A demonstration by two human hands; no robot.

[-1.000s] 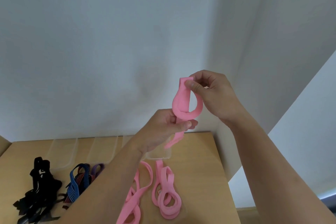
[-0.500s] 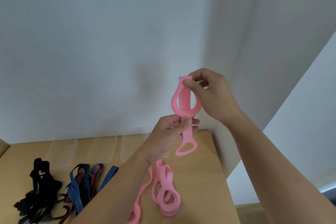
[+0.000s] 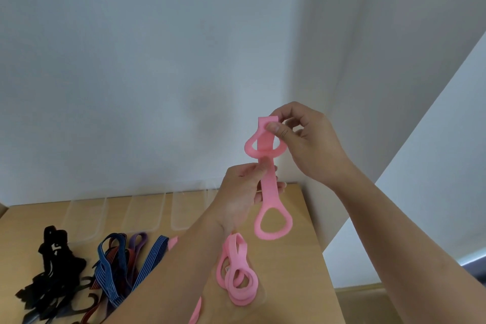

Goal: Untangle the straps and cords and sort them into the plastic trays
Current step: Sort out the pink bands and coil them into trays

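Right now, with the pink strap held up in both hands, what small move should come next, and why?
Probably the right hand should draw the pinched top end back out through the upper loop while the left hand holds the pink strap just below it. That end looks folded through the loop, while the lower ring hangs free.

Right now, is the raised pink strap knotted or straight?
Partly knotted: the pink strap loops through itself at the top, pinched by the right hand; below the left hand it hangs straight.
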